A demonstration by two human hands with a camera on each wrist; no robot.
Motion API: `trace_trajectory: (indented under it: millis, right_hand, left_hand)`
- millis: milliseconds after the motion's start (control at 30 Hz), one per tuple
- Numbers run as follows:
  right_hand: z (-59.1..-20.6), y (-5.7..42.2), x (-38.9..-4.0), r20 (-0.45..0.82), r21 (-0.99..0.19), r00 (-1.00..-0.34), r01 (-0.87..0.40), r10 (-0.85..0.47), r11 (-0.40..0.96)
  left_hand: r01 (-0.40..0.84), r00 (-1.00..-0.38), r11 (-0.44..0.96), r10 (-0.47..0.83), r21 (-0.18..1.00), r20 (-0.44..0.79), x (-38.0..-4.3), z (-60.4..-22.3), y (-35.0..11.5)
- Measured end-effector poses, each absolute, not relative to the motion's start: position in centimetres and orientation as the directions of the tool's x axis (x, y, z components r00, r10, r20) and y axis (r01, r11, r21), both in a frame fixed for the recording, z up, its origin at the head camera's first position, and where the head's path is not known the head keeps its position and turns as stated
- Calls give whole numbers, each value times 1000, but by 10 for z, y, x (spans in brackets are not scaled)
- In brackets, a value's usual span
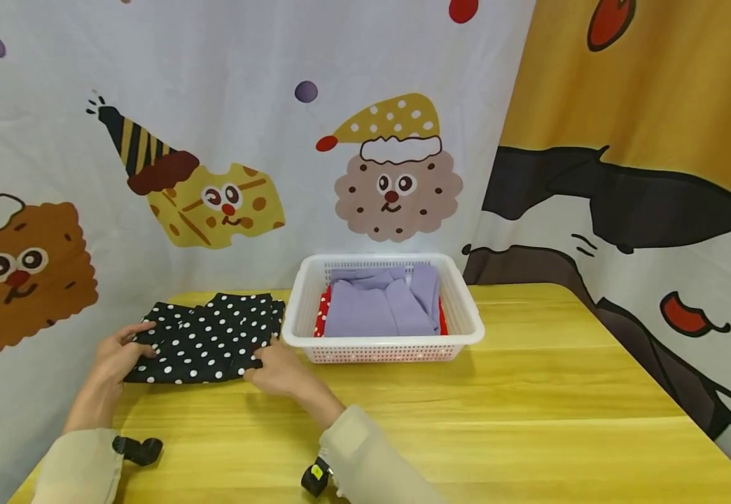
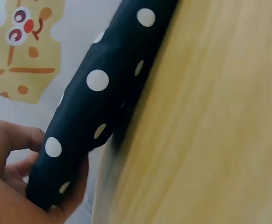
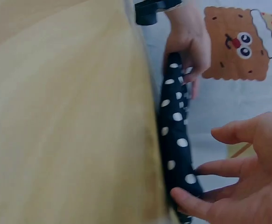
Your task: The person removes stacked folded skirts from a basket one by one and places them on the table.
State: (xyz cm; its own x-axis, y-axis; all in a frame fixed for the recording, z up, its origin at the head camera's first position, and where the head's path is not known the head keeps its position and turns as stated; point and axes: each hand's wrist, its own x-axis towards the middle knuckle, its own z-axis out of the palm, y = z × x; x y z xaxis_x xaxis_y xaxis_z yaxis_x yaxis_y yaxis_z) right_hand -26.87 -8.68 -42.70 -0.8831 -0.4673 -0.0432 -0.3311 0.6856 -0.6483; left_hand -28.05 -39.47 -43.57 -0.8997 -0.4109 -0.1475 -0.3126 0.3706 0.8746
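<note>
A folded black cloth (image 1: 208,339) with white dots lies at the left end of the wooden table, spread between both hands. My left hand (image 1: 118,355) grips its left end, with the thumb and fingers on opposite sides of the fold, as the left wrist view shows. At the right end, my right hand (image 1: 283,367) pinches the near corner; one digit is on the table side of the cloth (image 3: 175,135) and others are on the far side. A thick rolled edge faces the left wrist camera. What kind of garment the cloth is, I cannot tell.
Just right of the cloth stands a white plastic basket (image 1: 374,350) holding folded lilac clothing (image 1: 365,311) over red dotted fabric (image 1: 322,311). The yellow wooden table (image 1: 529,399) extends to the right. Behind it hangs a printed curtain (image 1: 246,126).
</note>
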Motion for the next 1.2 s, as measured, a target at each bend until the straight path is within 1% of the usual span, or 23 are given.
trace_trajectory:
  millis: [167, 267, 367, 433, 533, 600, 700, 833, 933, 1033, 1200]
  right_hand:
    - [-410, -81, -261, -46, -620, -847, -391, -529, 680]
    - [-394, -72, -256, -2, -624, -812, -455, -583, 635]
    - [-374, -57, -252, 61, -672, -776, -497, -628, 549]
    - [-362, -43, -250, 97, -714, -766, -498, -635, 492]
    - [-348, -18, -249, 142, -765, -777, -480, -614, 430]
    - [-343, 0, -250, 182, -769, -787, -488, -590, 413]
    - [-338, 29, -254, 253, -753, -806, -512, -535, 413]
    - [-334, 66, -260, 319, -734, -842, -510, -435, 448]
    - [-331, 90, -267, 340, -741, -865, -488, -369, 461]
    - [-328, 112, -275, 358, -756, -876, -476, -324, 450]
    - [-330, 145, -289, 342, -788, -905, -423, -253, 447]
  left_hand:
    - [-395, -882, 384, -413, 835, -227, -278, -439, -395]
    - [-419, -876, 404, -415, 813, -245, -279, -438, -393]
    - [-427, -878, 439, -410, 791, -246, -279, -433, -389]
    - [-416, -886, 486, -407, 768, -223, -278, -426, -385]
    - [-363, -912, 566, -378, 740, -158, -274, -407, -375]
    - [-307, -931, 607, -352, 733, -98, -272, -391, -365]
    - [-204, -957, 645, -289, 736, -13, -268, -368, -344]
    - [-68, -972, 653, -215, 754, 98, -265, -345, -308]
    - [24, -974, 612, -163, 791, 156, -264, -336, -279]
    - [100, -976, 538, -110, 837, 187, -266, -333, -253]
    - [162, -977, 418, -61, 894, 205, -274, -332, -216]
